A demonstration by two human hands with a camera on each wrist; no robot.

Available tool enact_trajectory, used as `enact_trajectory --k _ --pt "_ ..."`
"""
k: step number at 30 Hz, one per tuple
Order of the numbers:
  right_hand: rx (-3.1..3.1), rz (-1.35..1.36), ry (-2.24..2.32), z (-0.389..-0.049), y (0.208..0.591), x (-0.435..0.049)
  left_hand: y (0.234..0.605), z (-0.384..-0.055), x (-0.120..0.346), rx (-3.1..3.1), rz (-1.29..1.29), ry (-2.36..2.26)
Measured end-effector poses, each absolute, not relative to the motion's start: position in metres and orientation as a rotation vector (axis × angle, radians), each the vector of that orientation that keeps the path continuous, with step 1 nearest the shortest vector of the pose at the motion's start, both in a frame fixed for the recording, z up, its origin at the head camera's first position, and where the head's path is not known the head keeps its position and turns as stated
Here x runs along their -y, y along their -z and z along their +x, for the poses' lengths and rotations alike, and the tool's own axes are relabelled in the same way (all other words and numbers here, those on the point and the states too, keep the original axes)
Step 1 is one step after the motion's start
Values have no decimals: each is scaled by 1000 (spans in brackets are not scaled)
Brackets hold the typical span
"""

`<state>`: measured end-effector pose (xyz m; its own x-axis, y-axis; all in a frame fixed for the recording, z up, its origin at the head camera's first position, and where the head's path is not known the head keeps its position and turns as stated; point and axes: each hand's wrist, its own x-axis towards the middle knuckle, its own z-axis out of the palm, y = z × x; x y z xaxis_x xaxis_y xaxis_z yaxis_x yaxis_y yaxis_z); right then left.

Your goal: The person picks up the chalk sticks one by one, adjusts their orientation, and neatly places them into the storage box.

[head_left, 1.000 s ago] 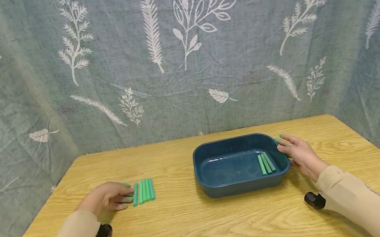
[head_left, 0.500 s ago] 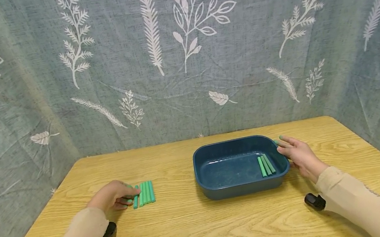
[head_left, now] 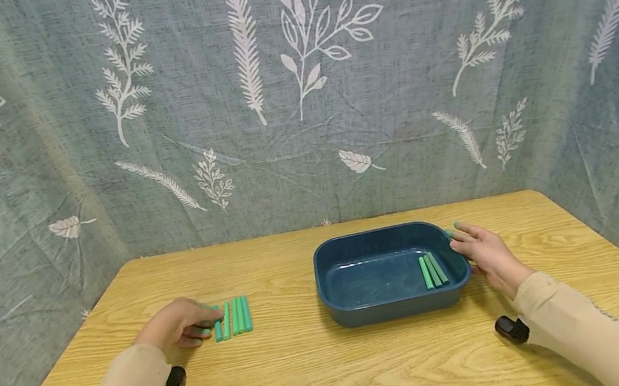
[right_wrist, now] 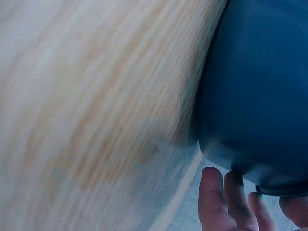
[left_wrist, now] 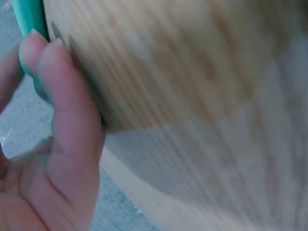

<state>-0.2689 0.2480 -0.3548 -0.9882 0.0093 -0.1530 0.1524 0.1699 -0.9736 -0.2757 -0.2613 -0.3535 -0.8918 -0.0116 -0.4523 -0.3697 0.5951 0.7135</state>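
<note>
My left hand (head_left: 180,322) is at the left end of a row of slim green sticks (head_left: 240,315) on the wooden table. Its thumb and fingers pinch the leftmost stick (head_left: 218,332), which is darker teal. In the left wrist view, that green stick (left_wrist: 29,17) runs between the thumb and fingertips. Beside it, a lighter stick (head_left: 227,326) lies slightly apart from the rest. My right hand (head_left: 491,256) rests at the right end of a dark blue bin (head_left: 391,311), fingers extended along the end wall and rim. Three green sticks (head_left: 433,271) lie side by side inside the bin.
The wooden table (head_left: 288,380) fills the foreground, with patterned fabric (head_left: 283,177) hung behind it and at both sides. A dark device (head_left: 511,329) sits under the right wrist, and another dark device (head_left: 174,380) under the left.
My left hand moves in over the leftmost stick, pinches it and shifts it slightly left. The lighter stick beside it now stands apart from the row. My right hand stays at the bin.
</note>
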Motion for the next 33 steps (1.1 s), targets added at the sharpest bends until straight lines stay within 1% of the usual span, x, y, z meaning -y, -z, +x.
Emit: enact_trajectory --k 7,14,33 --pt "-2317 154 1949 -268 354 -247 352 -269 255 -2515 -289 -1168" --pt "-2331 152 1939 -267 354 -247 354 -270 256 -2489 -339 -1221" --pt "-2330 139 1930 -266 355 -248 357 -271 272 -2357 -242 -1399"
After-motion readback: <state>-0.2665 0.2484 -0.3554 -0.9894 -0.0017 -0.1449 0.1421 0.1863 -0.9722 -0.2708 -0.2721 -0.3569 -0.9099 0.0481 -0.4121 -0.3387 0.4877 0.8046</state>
